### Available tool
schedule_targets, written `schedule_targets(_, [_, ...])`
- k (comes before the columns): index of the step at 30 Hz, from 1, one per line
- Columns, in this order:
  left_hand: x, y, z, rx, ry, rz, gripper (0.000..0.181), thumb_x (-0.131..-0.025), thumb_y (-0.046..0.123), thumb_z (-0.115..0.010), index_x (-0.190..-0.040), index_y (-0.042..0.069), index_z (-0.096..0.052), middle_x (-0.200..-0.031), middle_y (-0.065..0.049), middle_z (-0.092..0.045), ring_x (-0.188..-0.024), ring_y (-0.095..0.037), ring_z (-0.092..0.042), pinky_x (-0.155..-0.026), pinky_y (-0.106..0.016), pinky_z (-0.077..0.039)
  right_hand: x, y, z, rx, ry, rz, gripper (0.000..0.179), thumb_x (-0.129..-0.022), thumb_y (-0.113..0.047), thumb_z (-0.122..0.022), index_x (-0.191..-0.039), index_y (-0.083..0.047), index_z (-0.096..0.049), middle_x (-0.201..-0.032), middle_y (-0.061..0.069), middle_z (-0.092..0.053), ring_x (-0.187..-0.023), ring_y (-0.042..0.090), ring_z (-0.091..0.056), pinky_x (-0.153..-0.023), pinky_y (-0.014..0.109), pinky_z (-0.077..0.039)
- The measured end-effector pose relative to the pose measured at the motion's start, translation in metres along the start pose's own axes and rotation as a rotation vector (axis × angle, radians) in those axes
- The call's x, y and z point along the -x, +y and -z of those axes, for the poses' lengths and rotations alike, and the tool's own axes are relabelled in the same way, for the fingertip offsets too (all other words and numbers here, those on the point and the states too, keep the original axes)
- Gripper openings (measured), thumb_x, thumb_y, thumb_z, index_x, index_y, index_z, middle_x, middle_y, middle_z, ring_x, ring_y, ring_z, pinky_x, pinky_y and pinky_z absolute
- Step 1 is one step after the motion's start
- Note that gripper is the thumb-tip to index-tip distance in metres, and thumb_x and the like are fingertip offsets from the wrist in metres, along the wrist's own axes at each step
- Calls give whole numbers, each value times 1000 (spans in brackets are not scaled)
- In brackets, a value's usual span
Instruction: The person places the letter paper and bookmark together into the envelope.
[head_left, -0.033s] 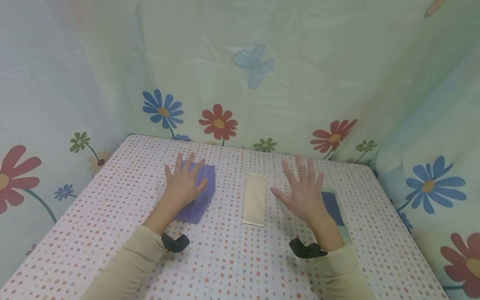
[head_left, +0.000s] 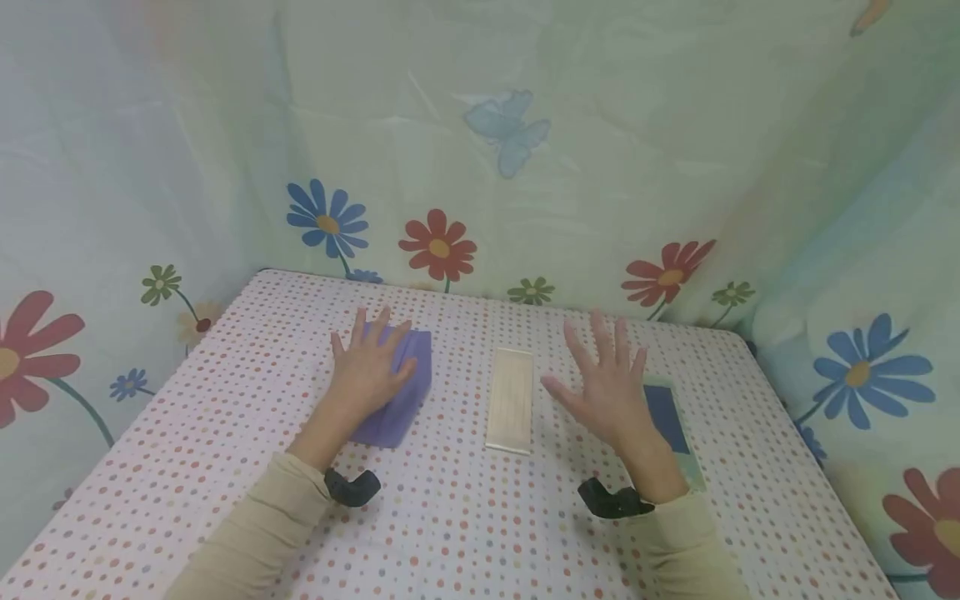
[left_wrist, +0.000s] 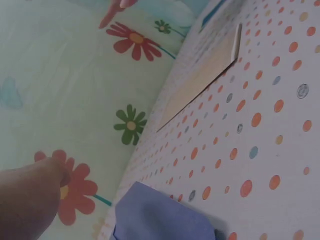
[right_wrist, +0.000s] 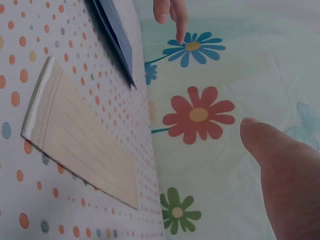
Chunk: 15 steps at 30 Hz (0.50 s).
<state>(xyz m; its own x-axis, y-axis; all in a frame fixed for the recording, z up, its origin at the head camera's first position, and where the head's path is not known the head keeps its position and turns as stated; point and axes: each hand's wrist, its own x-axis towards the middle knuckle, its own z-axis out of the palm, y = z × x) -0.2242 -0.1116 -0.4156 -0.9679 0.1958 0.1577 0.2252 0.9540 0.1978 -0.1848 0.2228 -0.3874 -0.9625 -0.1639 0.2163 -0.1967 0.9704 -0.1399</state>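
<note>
In the head view, my left hand (head_left: 363, 375) is held with spread fingers above a flat purple folded item (head_left: 401, 408), partly covering it. The left wrist view shows my left thumb (left_wrist: 32, 197) apart from this purple item (left_wrist: 157, 217). My right hand (head_left: 606, 392), fingers also spread, hovers between a pale cream rectangular piece (head_left: 511, 400) and a flat blue and light green item (head_left: 666, 417), which my wrist and forearm partly hide. Nothing is in either hand. Faint straight lines run along the cream piece (right_wrist: 90, 145) in the right wrist view.
All three flat items lie on a table with a white dotted cover (head_left: 450, 517). A curtain with flowers and a butterfly (head_left: 510, 129) hangs behind and on both sides. Each wrist bears a black mount (head_left: 352, 487).
</note>
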Motion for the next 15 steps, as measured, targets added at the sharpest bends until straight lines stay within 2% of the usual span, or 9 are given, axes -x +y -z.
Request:
schedule_targets(4, [6,-5,0,25,-17,16,58,-94,48,-45,-147,28,-33,-158,-10,-20,-145,-44,-7,-103,-78,-13,-2,-5,-14,-15,-8,18,76,-89,-50,-56,-150,-14,-29,-157,21,-15,-142,47,-12,-106,74,-14])
schedule_targets(7, [10,-8,-1,46,-49,49,58,-94,46,-46,-148,28,-32,-157,-11,-22,-145,-44,-8,-103,-77,-16,-3,-11,-29,-66,-23,1,67,-92,-42,-55,-146,-8,-36,-148,24,-32,-133,46,-35,-103,65,-33])
schedule_targets(10, [12,-9,-1,52,-96,85,61,-94,46,-48,-149,27,-31,-157,-13,-22,-144,-45,-11,-103,-76,-20,-5,-21,-37,-132,-72,-79,59,-94,-36,-53,-140,-2,-43,-137,27,-45,-119,43,-51,-93,57,-47])
schedule_targets(15, [16,-11,-3,77,-168,129,64,-92,45,-52,-148,19,-33,-156,-18,-22,-141,-49,-16,-102,-75,-23,-11,-41,-46,-128,-175,-235,59,-93,-39,-53,-134,4,-48,-129,29,-51,-113,42,-55,-90,53,-50])
